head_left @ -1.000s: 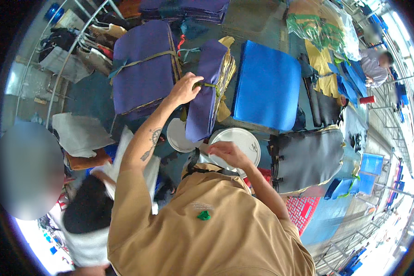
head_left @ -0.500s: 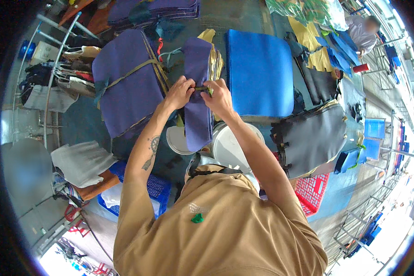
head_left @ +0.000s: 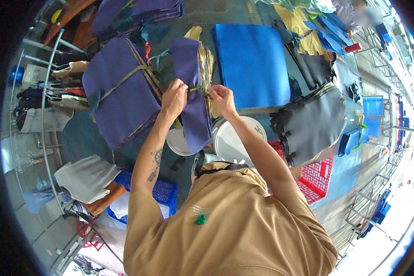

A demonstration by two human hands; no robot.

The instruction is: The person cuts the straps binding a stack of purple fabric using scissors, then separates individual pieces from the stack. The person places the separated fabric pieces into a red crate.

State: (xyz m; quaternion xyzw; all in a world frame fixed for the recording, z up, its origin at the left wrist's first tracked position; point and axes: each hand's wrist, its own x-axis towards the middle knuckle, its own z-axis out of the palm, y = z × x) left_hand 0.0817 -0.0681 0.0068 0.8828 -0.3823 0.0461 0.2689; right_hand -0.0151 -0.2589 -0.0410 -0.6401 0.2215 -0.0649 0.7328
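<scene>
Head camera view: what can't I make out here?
In the head view:
Whether the right hand grips the green tie: too small to tell.
White round lid: partly behind the right forearm.
Blue crate: partly behind the left arm.
Far purple stack: cut off by the upper edge.

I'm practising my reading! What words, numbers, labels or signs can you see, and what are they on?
There are none I can read clearly.
Tan shirt: small pale print, too blurred to read.
White round lid: a dark mark, too unclear to read.
</scene>
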